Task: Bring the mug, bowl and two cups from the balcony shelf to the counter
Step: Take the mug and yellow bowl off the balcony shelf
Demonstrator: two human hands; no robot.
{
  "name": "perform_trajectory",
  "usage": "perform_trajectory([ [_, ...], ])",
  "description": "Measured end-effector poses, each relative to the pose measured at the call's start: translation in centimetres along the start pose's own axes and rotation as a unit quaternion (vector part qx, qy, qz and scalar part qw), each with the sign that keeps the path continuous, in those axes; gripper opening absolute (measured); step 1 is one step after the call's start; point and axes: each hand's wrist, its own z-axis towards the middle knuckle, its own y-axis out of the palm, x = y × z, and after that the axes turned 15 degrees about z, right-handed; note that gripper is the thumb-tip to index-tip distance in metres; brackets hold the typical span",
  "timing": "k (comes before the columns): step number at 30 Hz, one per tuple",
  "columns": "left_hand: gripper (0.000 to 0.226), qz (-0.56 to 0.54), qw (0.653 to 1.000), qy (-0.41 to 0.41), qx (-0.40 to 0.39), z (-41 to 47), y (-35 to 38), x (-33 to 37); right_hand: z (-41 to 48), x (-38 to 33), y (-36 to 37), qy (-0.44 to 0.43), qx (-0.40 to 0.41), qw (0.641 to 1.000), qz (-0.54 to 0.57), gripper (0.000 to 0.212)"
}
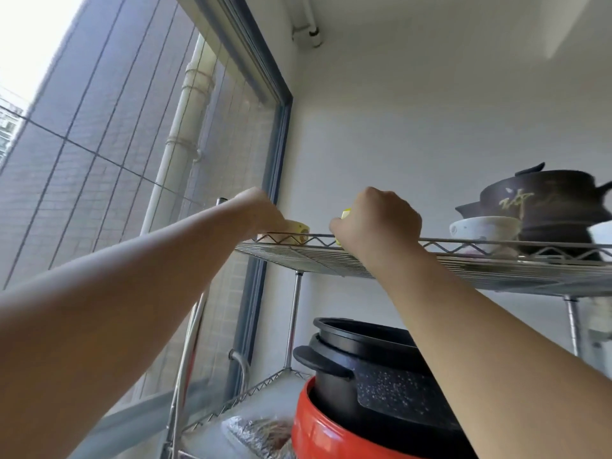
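Observation:
I look up at the top tier of a wire shelf point(331, 258). At its left corner my left hand point(261, 210) closes around a cream cup point(298, 231) with yellow marks, which still rests on the wire. My right hand point(377, 217) is closed around a yellow-and-white cup point(344, 214), most of it hidden by my fingers. Further right on the same tier stands a white bowl point(483, 231) with a faint pattern. A white object point(601, 235) is cut off at the right edge; I cannot tell whether it is the mug.
A dark brown clay pot point(543, 207) with a lid stands behind the bowl. On the tier below, a black speckled pot point(374, 376) sits in a red pot point(318, 429), beside a foil-wrapped package point(261, 432). A barred window point(132, 160) fills the left.

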Motion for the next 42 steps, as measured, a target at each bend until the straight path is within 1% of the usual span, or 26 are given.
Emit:
perform_trajectory([
  [3, 0.027, -0.091, 0.990, -0.010, -0.103, -0.2, -0.9, -0.1, 0.4, 0.0, -0.1, 0.024, 0.001, 0.999, 0.027, 0.032],
  [6, 0.020, -0.185, 0.964, -0.026, -0.190, -0.2, -1.7, -0.5, 1.4, 0.2, -0.9, 0.095, -0.020, 0.993, 0.064, 0.031],
  [8, 0.024, -0.255, 0.939, -0.036, -0.228, -0.2, -2.1, -0.7, 2.4, 0.4, -2.0, 0.137, -0.064, 0.985, 0.079, 0.025],
  [10, 0.023, -0.332, 0.908, -0.041, -0.251, -0.4, -2.3, -0.7, 3.3, 0.4, -3.1, 0.162, -0.135, 0.973, 0.096, 0.020],
  [12, 0.022, -0.408, 0.874, -0.046, -0.261, -0.7, -2.4, -0.6, 3.8, 0.6, -4.0, 0.205, -0.202, 0.941, 0.176, 0.027],
  [13, 0.023, -0.435, 0.860, -0.047, -0.263, -0.8, -2.3, -0.5, 4.0, 0.8, -4.5, 0.239, -0.226, 0.918, 0.221, 0.025],
  [15, 0.024, -0.458, 0.849, -0.048, -0.258, -1.1, -2.2, -0.1, 4.0, 1.2, -5.3, 0.288, -0.255, 0.883, 0.271, 0.018],
  [19, 0.025, -0.457, 0.855, -0.054, -0.238, -1.6, -1.9, 0.6, 3.7, 2.1, -6.1, 0.328, -0.287, 0.845, 0.309, 0.017],
  [22, 0.029, -0.474, 0.850, -0.047, -0.227, -2.1, -2.0, 1.0, 3.2, 2.6, -6.7, 0.340, -0.266, 0.833, 0.346, 0.013],
  [25, 0.029, -0.493, 0.843, -0.039, -0.215, -2.9, -2.2, 1.4, 3.0, 3.0, -7.2, 0.336, -0.231, 0.825, 0.392, 0.006],
  [26, 0.028, -0.501, 0.839, -0.040, -0.210, -3.1, -2.3, 1.6, 3.0, 3.1, -7.3, 0.336, -0.219, 0.820, 0.408, 0.006],
  [28, 0.026, -0.514, 0.835, -0.045, -0.191, -3.5, -2.7, 1.8, 3.0, 3.4, -7.6, 0.335, -0.193, 0.811, 0.439, 0.023],
  [29, 0.024, -0.523, 0.833, -0.048, -0.177, -3.7, -3.0, 1.8, 2.9, 3.5, -7.7, 0.334, -0.183, 0.810, 0.446, 0.029],
  [31, 0.021, -0.548, 0.822, -0.053, -0.144, -4.4, -3.6, 1.9, 2.7, 3.7, -8.1, 0.327, -0.170, 0.813, 0.452, 0.035],
  [36, 0.016, -0.639, 0.764, -0.041, -0.077, -6.8, -4.9, 2.4, 0.9, 3.7, -10.3, 0.284, -0.136, 0.819, 0.479, 0.035],
  [39, 0.019, -0.671, 0.739, -0.014, -0.064, -8.9, -5.2, 2.6, -1.0, 3.6, -12.5, 0.270, -0.114, 0.819, 0.493, 0.034],
  [42, 0.021, -0.695, 0.716, 0.004, -0.068, -11.1, -4.9, 2.6, -3.4, 3.4, -14.7, 0.261, -0.095, 0.822, 0.498, 0.035],
])
